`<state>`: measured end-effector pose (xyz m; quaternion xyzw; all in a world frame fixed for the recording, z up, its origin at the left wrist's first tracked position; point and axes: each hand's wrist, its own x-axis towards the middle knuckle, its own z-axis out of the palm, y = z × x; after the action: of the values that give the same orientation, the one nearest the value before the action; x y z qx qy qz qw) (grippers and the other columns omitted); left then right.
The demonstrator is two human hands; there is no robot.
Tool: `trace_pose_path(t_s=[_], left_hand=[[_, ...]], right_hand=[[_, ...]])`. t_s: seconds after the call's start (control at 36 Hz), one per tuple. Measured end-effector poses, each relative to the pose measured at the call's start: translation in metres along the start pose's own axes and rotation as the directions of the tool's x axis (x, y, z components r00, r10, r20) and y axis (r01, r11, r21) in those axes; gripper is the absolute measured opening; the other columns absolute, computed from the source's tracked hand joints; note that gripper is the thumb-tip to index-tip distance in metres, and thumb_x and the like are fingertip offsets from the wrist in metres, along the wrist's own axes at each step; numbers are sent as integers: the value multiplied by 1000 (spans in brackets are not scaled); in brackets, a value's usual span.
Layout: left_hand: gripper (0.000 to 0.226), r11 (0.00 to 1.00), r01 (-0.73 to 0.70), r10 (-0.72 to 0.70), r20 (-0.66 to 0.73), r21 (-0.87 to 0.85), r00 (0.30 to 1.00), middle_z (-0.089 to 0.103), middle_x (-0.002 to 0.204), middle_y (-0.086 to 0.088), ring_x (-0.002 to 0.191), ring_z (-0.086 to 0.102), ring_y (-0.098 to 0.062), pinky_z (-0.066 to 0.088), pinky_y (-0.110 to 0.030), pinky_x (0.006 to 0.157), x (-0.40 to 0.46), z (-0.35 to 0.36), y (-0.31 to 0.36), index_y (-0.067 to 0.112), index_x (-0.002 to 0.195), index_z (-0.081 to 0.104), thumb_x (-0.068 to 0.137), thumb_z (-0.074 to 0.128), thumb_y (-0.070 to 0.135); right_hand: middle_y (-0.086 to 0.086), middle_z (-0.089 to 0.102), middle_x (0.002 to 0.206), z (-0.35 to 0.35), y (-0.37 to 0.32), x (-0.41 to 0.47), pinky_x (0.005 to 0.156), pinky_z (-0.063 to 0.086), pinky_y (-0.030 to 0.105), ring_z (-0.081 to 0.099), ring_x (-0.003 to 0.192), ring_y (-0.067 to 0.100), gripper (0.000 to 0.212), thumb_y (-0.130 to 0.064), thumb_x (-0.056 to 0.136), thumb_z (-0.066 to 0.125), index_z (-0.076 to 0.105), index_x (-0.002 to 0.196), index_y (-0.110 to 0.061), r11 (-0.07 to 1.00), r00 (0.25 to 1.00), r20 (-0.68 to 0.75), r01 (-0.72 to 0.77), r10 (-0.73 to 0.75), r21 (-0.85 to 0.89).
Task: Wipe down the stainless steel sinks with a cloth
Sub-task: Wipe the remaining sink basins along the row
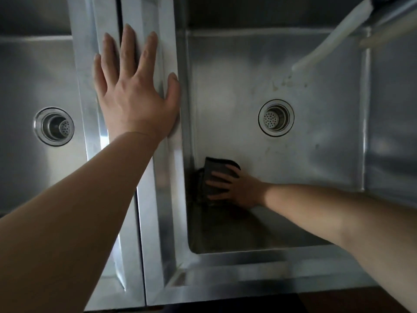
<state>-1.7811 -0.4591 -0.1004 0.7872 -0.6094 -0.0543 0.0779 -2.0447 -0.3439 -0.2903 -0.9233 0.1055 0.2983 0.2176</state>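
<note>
Two stainless steel sinks stand side by side: the right sink and the left sink. A dark grey cloth lies on the right sink's floor, in its near left corner against the left wall. My right hand presses flat on the cloth, fingers spread over it. My left hand rests flat and open on the steel divider rim between the two sinks, thumb at the right sink's edge.
Each sink has a round drain strainer, the right drain and the left drain. A white hose hangs from the upper right over the right sink. The front rim runs along the bottom.
</note>
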Motion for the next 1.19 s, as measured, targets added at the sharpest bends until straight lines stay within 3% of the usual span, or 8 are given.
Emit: trace_pose_path(t_s=[0.11,0.22,0.33,0.44,0.81,0.94,1.06,1.19], left_hand=[[66,1000,-5,5,16,11,1000,15,167,0,154,5,-29,5,-48,125,-1,1,-2,37,155,24,94,32,58],[67,1000,-21,21,29,16,999,12,167,-2,154,3,-31,5,-49,125,0,1,-1,35,156,22,93,30,58],[69,999,-37,36,24,38,999,11,167,-4,154,2,-32,4,-49,125,-1,3,-2,33,157,20,94,25,59],[69,998,-42,40,43,51,998,9,168,-5,154,2,-32,4,-50,125,-1,3,-3,32,157,20,93,23,58],[65,997,-68,65,107,31,992,3,168,-4,154,-5,-30,0,-48,125,-7,-3,-5,33,158,15,98,21,55],[59,999,-29,33,171,-25,985,-1,168,-1,154,-10,-27,-6,-45,125,-40,-13,5,34,158,19,101,29,48],[71,997,-6,26,249,-81,968,-7,168,0,153,-16,-25,-13,-42,123,-101,-20,16,34,159,14,97,45,49],[58,982,22,22,228,-188,974,6,168,-6,154,-9,-29,-5,-45,122,-168,-17,59,27,148,43,91,55,36]], right_hand=[[-13,-3,166,1,-7,-28,120,-8,52,-12,153,25,58,-30,101,38,20,152,-52,993,994,94,-71,62,97],[-17,-4,165,-3,2,-66,120,1,47,-12,153,20,51,-37,104,34,21,150,-55,975,956,234,-202,175,96],[-17,-7,165,-8,7,-100,118,10,51,-12,153,18,51,-37,105,32,19,150,-55,947,878,382,-321,288,25],[-13,-8,166,-21,-5,-102,119,11,55,-11,153,22,50,-36,107,30,18,152,-51,944,843,439,-330,311,-35],[-10,-10,166,-54,-45,11,119,2,61,-17,152,25,72,-20,99,47,10,154,-49,992,960,253,-112,121,-50],[-9,-12,166,-43,-39,6,119,-1,61,-20,151,25,71,-23,99,45,9,154,-50,995,973,208,-93,96,-21],[-10,-13,166,-26,-22,-6,120,-4,58,-20,151,24,70,-23,99,43,9,154,-50,999,988,151,-27,30,-20],[-11,-18,164,18,19,-58,118,-12,56,-22,150,26,68,-27,101,41,7,153,-53,1000,990,144,-3,7,-29]])
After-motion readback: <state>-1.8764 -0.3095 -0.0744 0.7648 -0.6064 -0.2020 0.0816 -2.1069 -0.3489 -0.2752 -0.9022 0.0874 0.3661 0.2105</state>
